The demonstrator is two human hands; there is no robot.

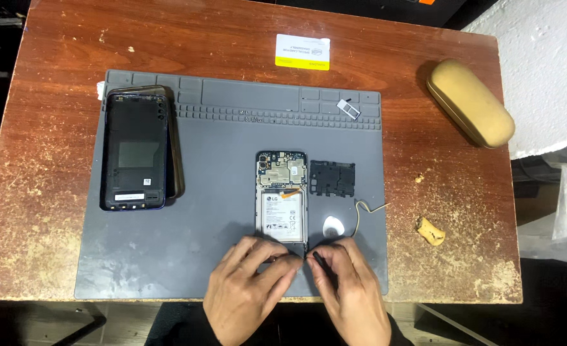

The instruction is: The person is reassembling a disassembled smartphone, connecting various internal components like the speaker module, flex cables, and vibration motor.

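Pinching a thin black tool (325, 269) w/ my right hand (354, 291) at the bottom edge of the opened phone (282, 197); my left hand (248, 288), fingers pressed together, steadies it, center of grey mat (200, 211).

Even overhead light, sharp focus, soft shadows, slight glare, dim edges.
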